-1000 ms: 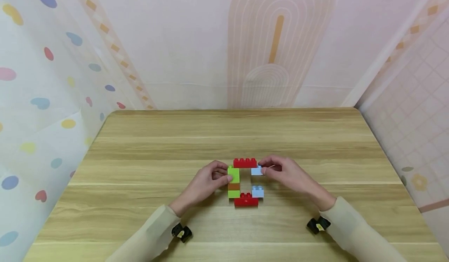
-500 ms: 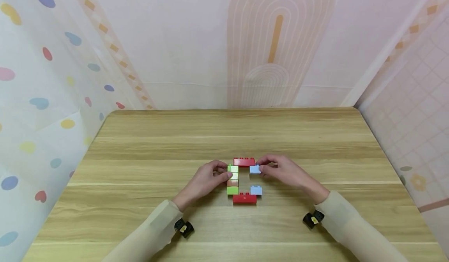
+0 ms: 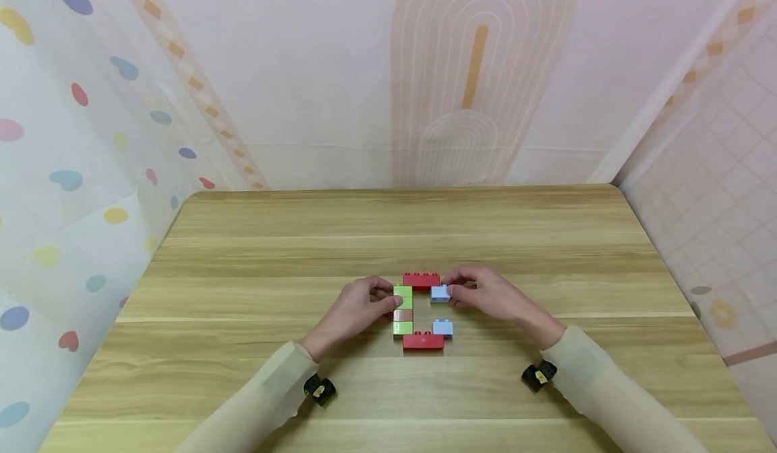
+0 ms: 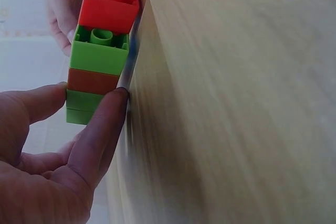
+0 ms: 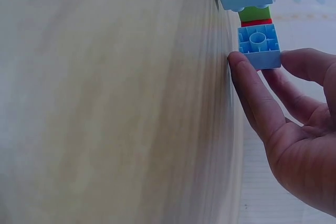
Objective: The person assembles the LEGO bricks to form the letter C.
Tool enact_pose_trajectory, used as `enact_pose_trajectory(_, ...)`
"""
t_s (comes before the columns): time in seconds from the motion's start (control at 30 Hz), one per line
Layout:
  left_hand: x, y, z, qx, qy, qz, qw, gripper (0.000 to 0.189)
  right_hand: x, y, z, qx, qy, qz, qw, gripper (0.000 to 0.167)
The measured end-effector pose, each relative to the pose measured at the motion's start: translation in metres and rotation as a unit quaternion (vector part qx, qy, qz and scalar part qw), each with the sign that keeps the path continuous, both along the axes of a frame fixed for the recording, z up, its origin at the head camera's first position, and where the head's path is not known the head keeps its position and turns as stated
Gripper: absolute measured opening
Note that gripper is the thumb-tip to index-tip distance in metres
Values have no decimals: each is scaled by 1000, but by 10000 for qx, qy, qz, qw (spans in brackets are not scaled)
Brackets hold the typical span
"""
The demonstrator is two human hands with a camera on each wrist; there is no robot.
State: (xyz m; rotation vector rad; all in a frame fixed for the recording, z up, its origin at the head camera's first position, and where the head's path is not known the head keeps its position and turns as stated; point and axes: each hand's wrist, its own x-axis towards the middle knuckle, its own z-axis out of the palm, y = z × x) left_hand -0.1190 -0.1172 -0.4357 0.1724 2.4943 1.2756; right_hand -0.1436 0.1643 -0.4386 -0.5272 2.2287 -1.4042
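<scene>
On the table lies a C-shaped assembly of toy building bricks. Its left side is a column of green bricks (image 3: 403,328) with a brown brick (image 3: 403,315) among them. A red brick (image 3: 421,280) forms the far side and another red brick (image 3: 423,341) the near side. My left hand (image 3: 355,311) pinches the green and brown column between thumb and fingers. In my right hand (image 3: 494,298), thumb and fingertips grip the far light blue brick (image 5: 260,48), its hollow underside showing in the right wrist view. The near light blue brick (image 3: 443,327) sits apart, by the near red brick.
The wooden table (image 3: 273,257) extends around the bricks to a patterned cloth wall (image 3: 315,75) behind. Black wrist cameras sit on both wrists, the left camera (image 3: 320,390) and the right camera (image 3: 539,376), close over the tabletop.
The bricks and both hands have shifted slightly in the head view. My right hand, with the light blue brick, has come a little to the left; both grips stay the same.
</scene>
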Motion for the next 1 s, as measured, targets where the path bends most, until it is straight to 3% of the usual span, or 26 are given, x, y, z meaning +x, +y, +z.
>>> enact_pose_trajectory(0.43,-3,1,2,257,-236,60,9994,32,-1,-5,3,208,154,-75,9996,22)
enact_pose_trajectory(0.7,-2,0,0,30,-83,22,10000,31,-1,-5,4,341,261,-56,9991,22)
enact_pose_trajectory(1.0,-2,2,0,85,-159,-13,9998,32,-1,-4,4,523,382,-43,9979,22)
